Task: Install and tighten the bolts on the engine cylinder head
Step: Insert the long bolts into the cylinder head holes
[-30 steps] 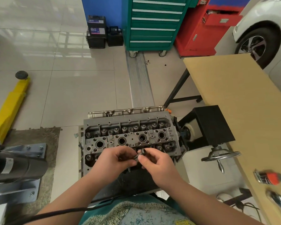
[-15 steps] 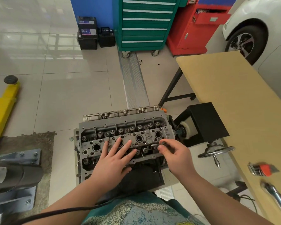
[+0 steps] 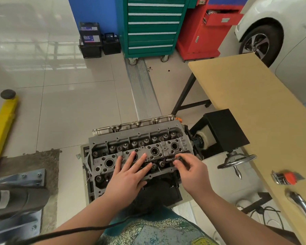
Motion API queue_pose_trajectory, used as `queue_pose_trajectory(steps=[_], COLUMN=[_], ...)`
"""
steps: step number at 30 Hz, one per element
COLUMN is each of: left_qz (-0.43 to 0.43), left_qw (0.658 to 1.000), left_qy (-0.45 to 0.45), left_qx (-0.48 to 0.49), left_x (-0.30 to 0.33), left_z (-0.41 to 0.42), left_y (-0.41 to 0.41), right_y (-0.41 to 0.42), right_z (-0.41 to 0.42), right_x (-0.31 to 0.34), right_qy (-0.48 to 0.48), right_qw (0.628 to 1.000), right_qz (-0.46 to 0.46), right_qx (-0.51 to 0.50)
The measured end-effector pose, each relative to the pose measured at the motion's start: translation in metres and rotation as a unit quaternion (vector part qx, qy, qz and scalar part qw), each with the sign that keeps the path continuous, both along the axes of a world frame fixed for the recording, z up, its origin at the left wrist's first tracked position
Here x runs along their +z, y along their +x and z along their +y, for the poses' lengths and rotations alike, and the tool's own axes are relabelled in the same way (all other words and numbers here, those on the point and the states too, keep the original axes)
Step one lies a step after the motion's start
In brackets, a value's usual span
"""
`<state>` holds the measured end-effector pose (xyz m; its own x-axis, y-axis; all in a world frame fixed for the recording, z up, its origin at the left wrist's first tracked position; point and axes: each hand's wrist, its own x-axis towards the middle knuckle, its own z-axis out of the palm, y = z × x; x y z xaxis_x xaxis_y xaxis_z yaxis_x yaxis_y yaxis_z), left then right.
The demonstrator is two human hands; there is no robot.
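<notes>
Pale glossy floor tiles (image 3: 74,106) are seen beyond the hands, crossed by a ribbed metal strip (image 3: 143,89) that runs away from them towards a green drawer cabinet (image 3: 150,27) and a red cabinet (image 3: 207,29). A tan wooden bench (image 3: 254,110) is seen to the right of the right hand, with a chrome ratchet handle (image 3: 302,207) and a small red-and-metal tool (image 3: 286,177) lying on it, both partly cut off or blurred. A white car (image 3: 279,29) is cropped at the far right.

The cylinder head (image 3: 140,147) is held on a stand directly under both hands. The left hand (image 3: 129,175) is laid flat on it, fingers spread apart, nothing gripped. The right hand (image 3: 193,172) is closed at the fingertips on a dark bolt (image 3: 171,159), held just over the head's right end; its tip cannot be made out.

An open red drawer (image 3: 223,16) is seen far beyond the right hand; its contents cannot be told.
</notes>
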<state>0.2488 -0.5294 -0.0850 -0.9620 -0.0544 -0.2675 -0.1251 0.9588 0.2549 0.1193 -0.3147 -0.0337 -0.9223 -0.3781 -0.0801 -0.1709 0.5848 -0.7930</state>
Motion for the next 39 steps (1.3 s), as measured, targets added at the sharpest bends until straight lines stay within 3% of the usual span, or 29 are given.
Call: queue_pose_trajectory(steps=[4,10,18,24,26,28,30,33,39], left_qz=[-0.008,0.008,0.021,0.015,0.049,0.083,0.057,-0.036,-0.094], left_qw=[1.000,1.000,1.000,0.999,0.998,0.994,0.995,0.996,0.991], left_qy=[0.004,0.010,0.019,0.030,0.026,0.003,-0.021,-0.062,-0.096], left_qx=[-0.004,-0.009,-0.011,0.016,-0.025,-0.075,-0.082,-0.062,0.023], left_x=[-0.002,-0.005,-0.009,0.008,0.022,0.032,0.036,0.029,0.013], left_z=[-0.002,-0.004,-0.005,0.005,0.020,0.039,0.056,0.081,0.106], left_y=[-0.002,-0.001,0.000,-0.005,-0.018,-0.036,-0.053,-0.065,-0.062], right_y=[0.004,0.007,-0.007,-0.008,-0.008,-0.013,-0.019,-0.038,-0.099], right_z=[-0.008,-0.023,-0.019,-0.009,-0.004,0.003,0.012,0.043,0.188], right_x=[-0.008,-0.026,-0.058,-0.053,-0.050,-0.047,-0.041,-0.034,-0.028], right_qy=[0.032,0.197,0.231,0.226,0.231,0.210,0.146,0.025,-0.015], right_qw=[0.999,0.967,0.969,0.974,0.973,0.977,0.989,0.995,0.974], right_qz=[0.016,0.159,0.064,0.014,0.013,0.010,-0.013,-0.062,-0.053], right_qx=[-0.004,0.031,-0.052,-0.007,0.017,0.032,0.022,-0.071,-0.222])
